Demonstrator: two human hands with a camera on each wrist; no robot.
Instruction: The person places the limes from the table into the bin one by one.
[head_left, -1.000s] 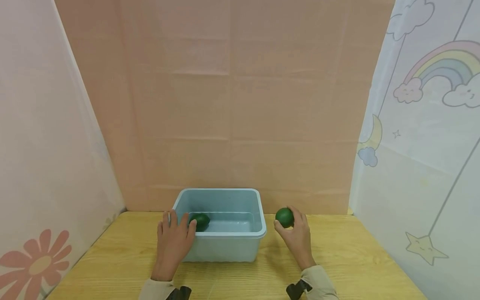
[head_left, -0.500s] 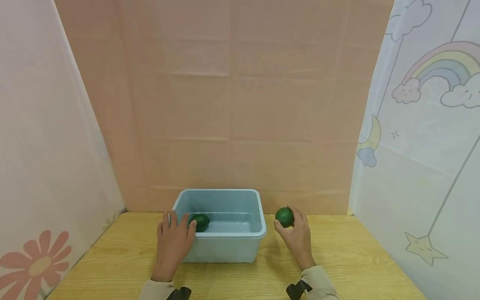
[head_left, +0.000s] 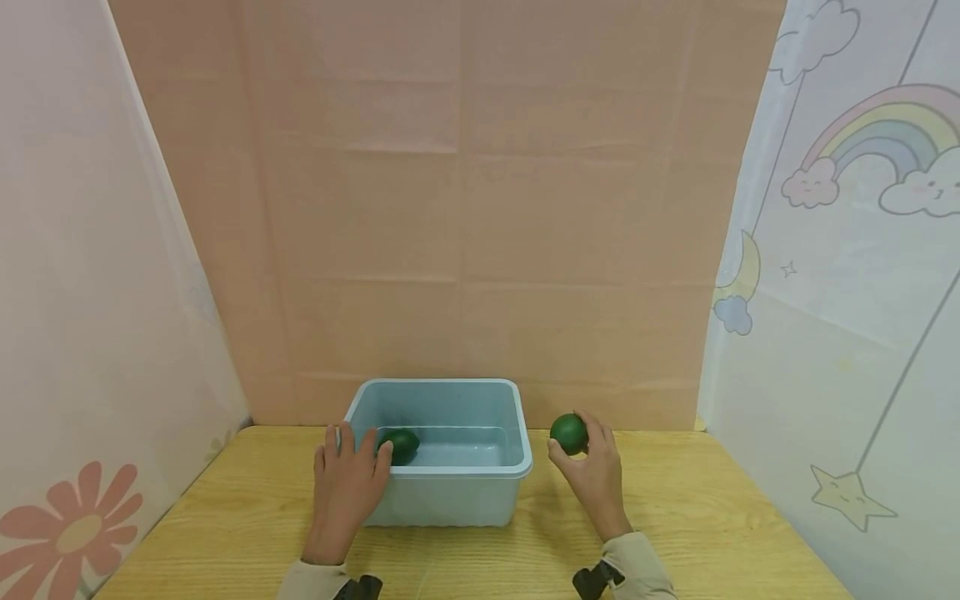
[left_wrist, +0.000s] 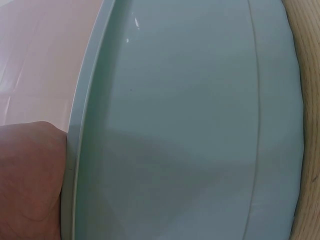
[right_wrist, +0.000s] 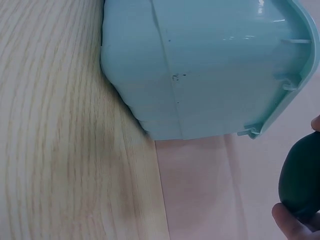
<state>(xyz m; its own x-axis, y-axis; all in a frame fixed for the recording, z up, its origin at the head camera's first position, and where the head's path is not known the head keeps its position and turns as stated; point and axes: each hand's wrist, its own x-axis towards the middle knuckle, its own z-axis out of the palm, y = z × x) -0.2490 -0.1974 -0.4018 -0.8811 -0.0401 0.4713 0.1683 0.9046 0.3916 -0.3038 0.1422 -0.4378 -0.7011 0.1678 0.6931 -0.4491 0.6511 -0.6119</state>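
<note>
A dark green lime (head_left: 568,434) is pinched between the thumb and fingers of my right hand (head_left: 596,471), raised to the right of a light blue plastic bin (head_left: 457,496). In the right wrist view, the lime (right_wrist: 300,175) shows at the right edge with fingertips around it. A second lime (head_left: 402,446) lies inside the bin at its left; fingers partly hide it. My left hand (head_left: 348,479) rests over the bin's front left rim with fingers spread. In the left wrist view, part of this hand (left_wrist: 30,180) lies against the rim.
The bin stands on a light wooden table (head_left: 690,517). Behind the table hangs a plain orange-pink sheet (head_left: 480,217). Pale printed sheets stand on both sides, with a red flower (head_left: 78,533) at left and a rainbow (head_left: 885,125) at right.
Both hands, the bin and the limes hold their places. Only the head view has shifted very slightly.
</note>
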